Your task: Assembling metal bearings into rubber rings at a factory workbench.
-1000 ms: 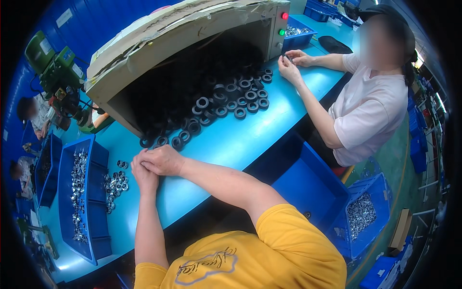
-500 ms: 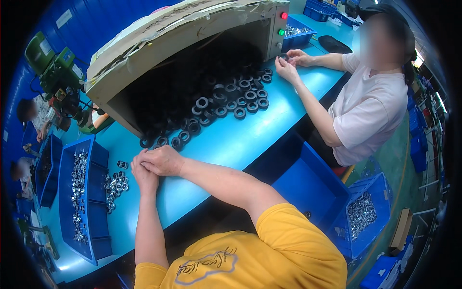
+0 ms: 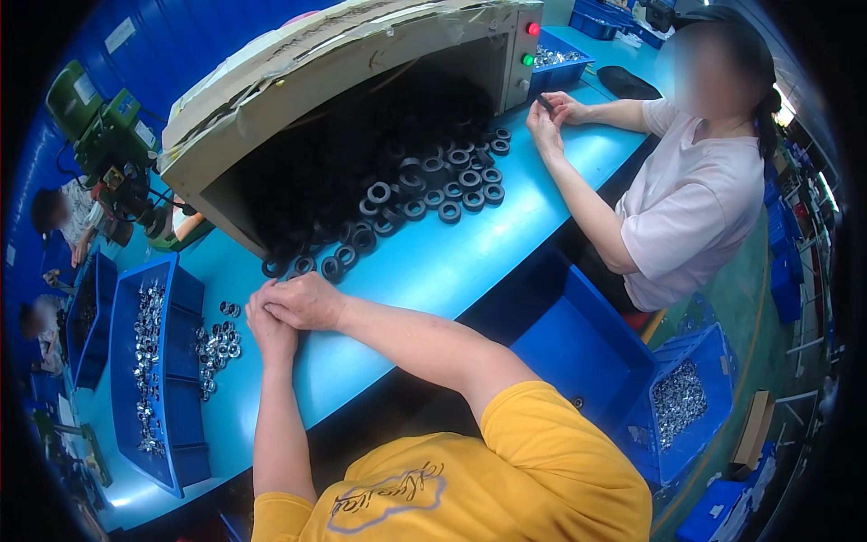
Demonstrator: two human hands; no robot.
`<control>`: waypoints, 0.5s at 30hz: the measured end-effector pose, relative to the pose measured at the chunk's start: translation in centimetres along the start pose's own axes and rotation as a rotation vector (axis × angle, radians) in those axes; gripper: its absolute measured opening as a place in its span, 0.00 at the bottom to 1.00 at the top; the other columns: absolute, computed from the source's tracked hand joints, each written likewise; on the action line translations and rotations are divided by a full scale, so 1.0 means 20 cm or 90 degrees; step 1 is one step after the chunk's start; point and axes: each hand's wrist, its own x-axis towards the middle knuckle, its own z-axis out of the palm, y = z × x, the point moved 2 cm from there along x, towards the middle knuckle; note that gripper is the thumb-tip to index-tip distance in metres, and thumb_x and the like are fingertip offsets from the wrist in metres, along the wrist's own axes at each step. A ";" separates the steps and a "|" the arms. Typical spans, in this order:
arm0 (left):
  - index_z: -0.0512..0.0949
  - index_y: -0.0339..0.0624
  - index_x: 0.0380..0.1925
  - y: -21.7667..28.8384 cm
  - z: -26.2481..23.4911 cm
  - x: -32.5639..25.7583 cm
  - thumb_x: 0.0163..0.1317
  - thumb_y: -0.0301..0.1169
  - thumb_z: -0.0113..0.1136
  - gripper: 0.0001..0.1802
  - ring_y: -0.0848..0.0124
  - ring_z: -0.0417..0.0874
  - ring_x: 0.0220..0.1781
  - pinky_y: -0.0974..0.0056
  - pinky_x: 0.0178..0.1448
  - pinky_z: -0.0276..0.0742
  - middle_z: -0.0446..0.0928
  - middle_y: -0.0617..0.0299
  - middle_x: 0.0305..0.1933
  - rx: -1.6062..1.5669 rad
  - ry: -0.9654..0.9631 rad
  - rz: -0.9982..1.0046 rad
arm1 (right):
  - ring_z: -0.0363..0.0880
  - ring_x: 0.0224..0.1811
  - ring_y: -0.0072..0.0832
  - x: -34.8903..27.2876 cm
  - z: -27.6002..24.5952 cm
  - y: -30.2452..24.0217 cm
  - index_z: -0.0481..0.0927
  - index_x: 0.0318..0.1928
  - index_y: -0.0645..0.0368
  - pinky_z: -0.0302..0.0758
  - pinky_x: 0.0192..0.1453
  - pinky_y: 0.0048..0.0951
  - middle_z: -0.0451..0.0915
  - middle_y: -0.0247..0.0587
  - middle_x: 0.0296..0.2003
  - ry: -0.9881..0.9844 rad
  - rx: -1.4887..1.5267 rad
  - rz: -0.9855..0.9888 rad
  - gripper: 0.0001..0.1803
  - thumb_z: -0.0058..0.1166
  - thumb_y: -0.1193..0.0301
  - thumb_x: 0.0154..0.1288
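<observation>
My left hand (image 3: 270,323) and my right hand (image 3: 310,300) are pressed together over the table's blue-green surface (image 3: 424,271). Their fingers are closed, and whatever lies between them is hidden. Just beyond them, a heap of black rings (image 3: 379,192) spills from the dark opening of a beige box-shaped machine (image 3: 217,135). Left of my hands lies a loose group of shiny metal rings (image 3: 217,348) on the table.
A blue bin (image 3: 188,397) with metal parts stands at the left, a green machine (image 3: 108,117) behind it. A co-worker (image 3: 695,199) sits at the right, holding a black ring. Below the table edge are an open blue bin (image 3: 587,343) and a blue crate (image 3: 722,361) of metal parts.
My hands have stayed in place. The co-worker's hands have shifted slightly, and the black ring in them has turned edge-on.
</observation>
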 end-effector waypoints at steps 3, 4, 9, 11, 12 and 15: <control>0.82 0.45 0.59 0.00 0.00 0.00 0.65 0.34 0.67 0.22 0.51 0.77 0.63 0.51 0.67 0.71 0.81 0.55 0.57 0.000 -0.004 -0.002 | 0.88 0.30 0.42 0.00 0.00 0.00 0.81 0.38 0.53 0.83 0.34 0.42 0.86 0.42 0.28 -0.001 -0.001 0.000 0.05 0.62 0.67 0.68; 0.82 0.45 0.59 0.01 0.00 0.00 0.65 0.34 0.67 0.22 0.51 0.77 0.63 0.51 0.67 0.71 0.81 0.55 0.57 0.001 -0.006 -0.003 | 0.88 0.30 0.42 0.00 0.00 0.00 0.81 0.38 0.53 0.83 0.34 0.42 0.86 0.42 0.28 -0.001 -0.002 0.001 0.05 0.62 0.67 0.68; 0.82 0.45 0.59 0.00 0.00 0.00 0.65 0.35 0.67 0.22 0.51 0.76 0.63 0.51 0.68 0.70 0.81 0.55 0.57 -0.002 -0.005 -0.005 | 0.88 0.31 0.42 0.00 0.00 0.00 0.81 0.38 0.52 0.83 0.34 0.41 0.86 0.42 0.28 -0.005 -0.006 0.003 0.05 0.62 0.66 0.68; 0.82 0.45 0.59 0.00 0.00 0.00 0.65 0.35 0.67 0.22 0.51 0.76 0.63 0.51 0.68 0.70 0.81 0.55 0.57 -0.005 -0.008 -0.007 | 0.88 0.31 0.42 0.00 0.00 0.00 0.81 0.38 0.52 0.83 0.34 0.41 0.86 0.42 0.28 -0.003 -0.006 0.004 0.05 0.62 0.66 0.68; 0.82 0.45 0.59 0.01 0.00 0.00 0.65 0.35 0.67 0.22 0.51 0.76 0.63 0.51 0.68 0.70 0.81 0.55 0.58 -0.005 -0.009 -0.008 | 0.88 0.31 0.42 0.00 0.00 0.00 0.81 0.38 0.52 0.83 0.34 0.41 0.86 0.42 0.28 -0.001 -0.004 0.004 0.05 0.62 0.66 0.68; 0.82 0.45 0.59 0.00 0.00 0.00 0.66 0.35 0.67 0.22 0.51 0.76 0.64 0.51 0.69 0.69 0.81 0.55 0.58 0.000 -0.007 -0.003 | 0.88 0.31 0.42 0.00 0.00 0.00 0.82 0.38 0.52 0.83 0.34 0.41 0.86 0.42 0.28 -0.005 -0.001 0.006 0.05 0.61 0.66 0.68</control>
